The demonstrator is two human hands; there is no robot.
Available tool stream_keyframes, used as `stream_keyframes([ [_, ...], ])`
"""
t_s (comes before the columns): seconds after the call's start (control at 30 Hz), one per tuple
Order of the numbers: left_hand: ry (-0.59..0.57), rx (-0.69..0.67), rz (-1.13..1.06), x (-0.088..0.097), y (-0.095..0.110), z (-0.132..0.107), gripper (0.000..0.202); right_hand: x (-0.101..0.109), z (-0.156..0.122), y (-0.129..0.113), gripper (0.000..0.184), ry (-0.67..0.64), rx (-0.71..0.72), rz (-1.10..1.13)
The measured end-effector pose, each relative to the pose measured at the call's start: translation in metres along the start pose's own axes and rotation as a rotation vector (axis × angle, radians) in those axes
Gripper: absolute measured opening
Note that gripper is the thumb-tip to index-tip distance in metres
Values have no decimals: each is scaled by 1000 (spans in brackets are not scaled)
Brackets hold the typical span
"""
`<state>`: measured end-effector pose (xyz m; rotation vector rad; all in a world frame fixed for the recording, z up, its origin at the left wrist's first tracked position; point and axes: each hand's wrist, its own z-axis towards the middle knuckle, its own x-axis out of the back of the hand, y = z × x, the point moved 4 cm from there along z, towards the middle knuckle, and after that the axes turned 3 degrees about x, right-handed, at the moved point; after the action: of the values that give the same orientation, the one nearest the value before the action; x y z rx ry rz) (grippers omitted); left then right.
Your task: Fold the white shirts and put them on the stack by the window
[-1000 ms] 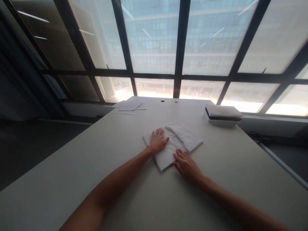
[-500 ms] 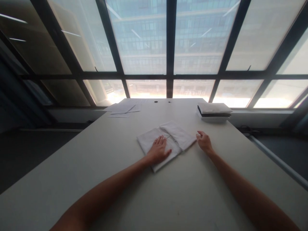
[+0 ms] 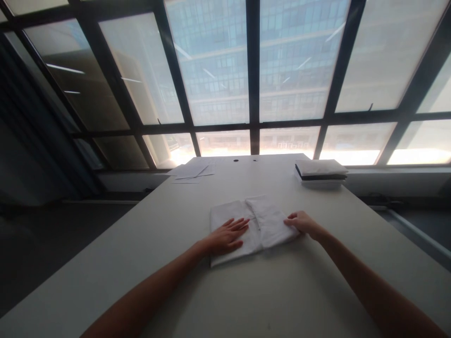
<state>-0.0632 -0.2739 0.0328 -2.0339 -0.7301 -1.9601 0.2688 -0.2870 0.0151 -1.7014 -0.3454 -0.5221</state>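
A folded white cloth [image 3: 243, 213] lies on the pale table [image 3: 225, 291] in front of me. My left hand [image 3: 225, 236] rests flat on the cloth's left half, fingers stretched out and spread. My right hand [image 3: 302, 222] is at the cloth's right edge, with its fingers curled onto the upper folded flap. Whether they pinch the fabric or only press on it is unclear.
A stack of folded cloths [image 3: 320, 172], white with one dark layer, sits at the table's far right. Loose white sheets [image 3: 190, 171] lie at the far left corner. Two small dark holes [image 3: 236, 160] mark the far edge, with large windows [image 3: 253, 70] behind.
My right hand went from the cloth's near edge out to the right, then came back onto its right edge. The cloth has turned squarer to me. My left hand stayed on it.
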Motion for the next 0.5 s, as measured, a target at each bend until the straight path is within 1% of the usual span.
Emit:
stream_keyframes([
  [0.07, -22, 31, -22, 1, 6, -11, 65, -4, -3, -1, 25, -144, -18, 57],
  [0.1, -36, 48, -27, 1, 11, -16, 67, -5, -4, -2, 25, -185, -22, 79],
  [0.17, -69, 56, -36, -1, 26, -25, 75, -7, -5, -4, 26, -214, -22, 139],
  [0.27, -103, 12, -78, 1, 50, -35, 84, -8, -4, -6, 28, -215, -40, 258],
  [0.33, -115, -31, -144, 7, 58, -36, 80, -9, -4, -7, 30, -238, -51, 316],
  [0.37, -107, -39, -185, 11, 57, -33, 73, -10, -5, -7, 30, -254, -50, 336],
  [0.4, -73, -25, -220, 16, 52, -27, 66, -11, -5, -9, 30, -270, -44, 357],
  [0.43, -11, 18, -240, 21, 44, -19, 60, -12, -6, -10, 30, -285, -34, 380],
  [0.5, 165, 185, -212, 29, 19, 3, 57, -14, -8, -14, 30, -311, -23, 431],
])
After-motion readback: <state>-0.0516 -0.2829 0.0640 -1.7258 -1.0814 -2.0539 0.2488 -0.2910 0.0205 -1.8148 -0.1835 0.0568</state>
